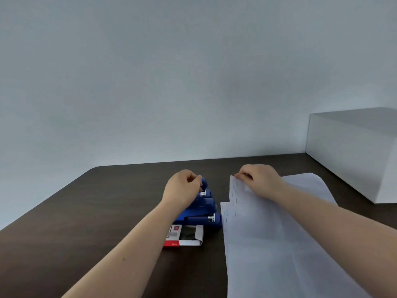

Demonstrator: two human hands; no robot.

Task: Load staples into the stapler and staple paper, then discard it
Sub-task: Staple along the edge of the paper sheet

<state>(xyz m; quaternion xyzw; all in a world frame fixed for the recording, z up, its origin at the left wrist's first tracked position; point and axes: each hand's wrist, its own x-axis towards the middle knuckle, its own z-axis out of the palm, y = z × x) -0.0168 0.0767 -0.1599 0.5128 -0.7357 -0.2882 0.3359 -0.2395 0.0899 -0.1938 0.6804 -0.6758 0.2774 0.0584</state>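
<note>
Two blue staplers lie side by side on the dark table: a far one [205,187] and a near one [204,214]. My left hand [182,188] rests on the far stapler with its fingers curled around the top. An open red and white staple box [183,235] sits just in front of the near stapler. White paper sheets [268,244] lie to the right, with several staples along their left edge. My right hand [257,179] pinches the top left corner of the upper sheet and lifts it off the table.
A large white box [352,151] stands at the back right of the dark table [86,211], close to the paper. A plain pale wall runs behind the table's far edge.
</note>
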